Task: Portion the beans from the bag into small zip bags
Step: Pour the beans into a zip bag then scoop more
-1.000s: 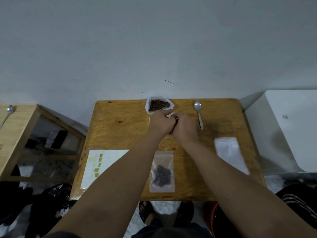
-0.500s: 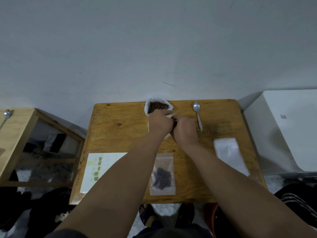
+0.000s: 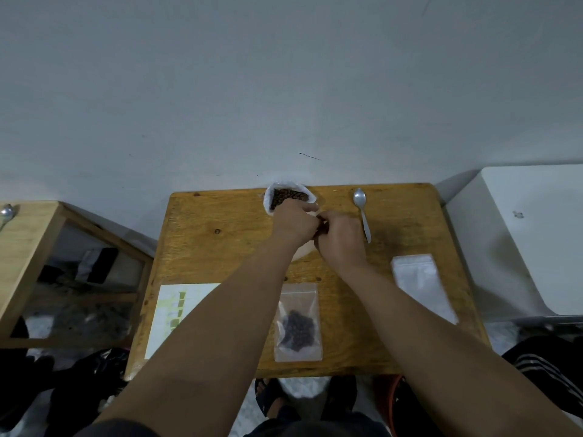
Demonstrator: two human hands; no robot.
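Your left hand [image 3: 291, 222] and right hand [image 3: 342, 238] meet near the counter's [image 3: 220, 247] 12 o'clock edge, both pinching a small zip bag [image 3: 299, 254] mostly hidden beneath them. The bean bag [image 3: 288, 195] stands open just beyond; a filled zip bag [image 3: 298, 323] lies at 6 o'clock.

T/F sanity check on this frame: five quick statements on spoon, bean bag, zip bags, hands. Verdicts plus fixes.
1. The spoon lies on the table, right of the open bean bag. True.
2. A hand holds the spoon. False: the left hand and right hand meet in front of the bean bag, pinching a small zip bag, mostly hidden.
3. A filled zip bag lies flat near the front edge. True.
4. The empty zip bags sit at the table's left. False: they sit at its right; a sticker sheet is left.
5. The bean bag is sealed. False: it is open, beans showing.
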